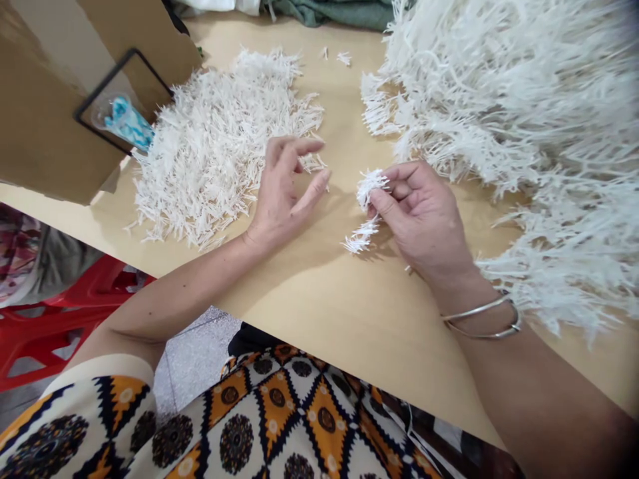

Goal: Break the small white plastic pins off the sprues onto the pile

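Observation:
My right hand (424,216) is closed on a small strip of white plastic pieces (367,209) whose bristly ends stick out above and below my fingers. My left hand (287,189) hovers beside it with fingers apart and lightly curled, holding nothing, close to the edge of a loose pile of separated white plastic pieces (219,143). A big tangled heap of joined white plastic strips (519,126) lies to the right of my right hand on the tan table (339,299).
A cardboard box (54,120) with a black wire frame (122,100) and a blue-and-white wrapped item (127,123) stands at the left. Green cloth (339,12) lies at the far edge. Red plastic stools (60,319) sit below the table's left edge.

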